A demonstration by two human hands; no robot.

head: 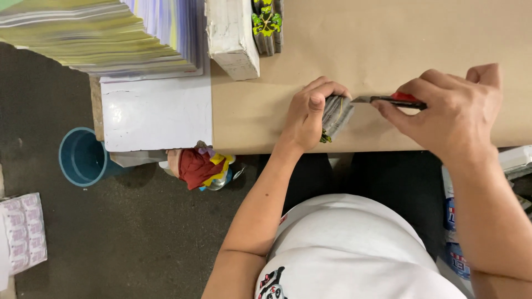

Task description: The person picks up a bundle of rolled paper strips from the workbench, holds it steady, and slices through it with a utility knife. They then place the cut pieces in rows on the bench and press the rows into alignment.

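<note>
- Brown-paper tabletop (388, 33) fills the upper right of the frame, above a dark floor.
- Left hand (307, 113), fingers closed, grips a small banded stack of cards (336, 115) at centre frame.
- Right hand (449, 113), fingers closed around a red utility knife (390, 100), lies right of the stack; the knife's long axis runs horizontally, blade tip touching the stack's top.

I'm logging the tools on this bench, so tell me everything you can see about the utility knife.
The utility knife is a slim snap-blade cutter with a red and black handle, plastic by its look, and a short grey metal blade extended at its left end. It lies nearly level above the brown paper-covered table, gripped in the right hand. Its tip points at, and about meets, the small bundle of flat printed pieces held by the left hand.
</note>
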